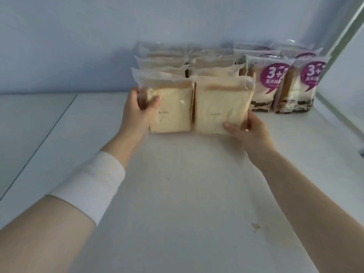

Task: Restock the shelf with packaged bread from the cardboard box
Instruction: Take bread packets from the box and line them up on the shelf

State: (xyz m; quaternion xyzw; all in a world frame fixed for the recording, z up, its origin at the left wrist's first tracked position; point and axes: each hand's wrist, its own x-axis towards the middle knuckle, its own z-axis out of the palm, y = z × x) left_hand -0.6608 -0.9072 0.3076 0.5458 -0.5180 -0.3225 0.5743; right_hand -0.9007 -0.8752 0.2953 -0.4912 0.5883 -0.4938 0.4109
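In the head view, our left hand (141, 109) grips the upper left side of the left front pack (173, 109), fingers curled round its edge. Our right hand (249, 131) pinches the lower right corner of the right front pack (219, 107), thumb on its face. Both grips are closed on bread, and we judge they hold the outer edges so the two packs can be squared up side by side, touching, at the head of their rows. The packs stand upright on the shelf (177, 203), toward its back right corner, faces forward, probably so shoppers can read them. The plain bread forms two rows, about four packs deep each, though the rearmost are blurred. Just to the right stand the purple-labelled packs (265, 85), two in front and at least two more behind. A white cuff (88, 184) wraps the left forearm. The cardboard box is out of sight.
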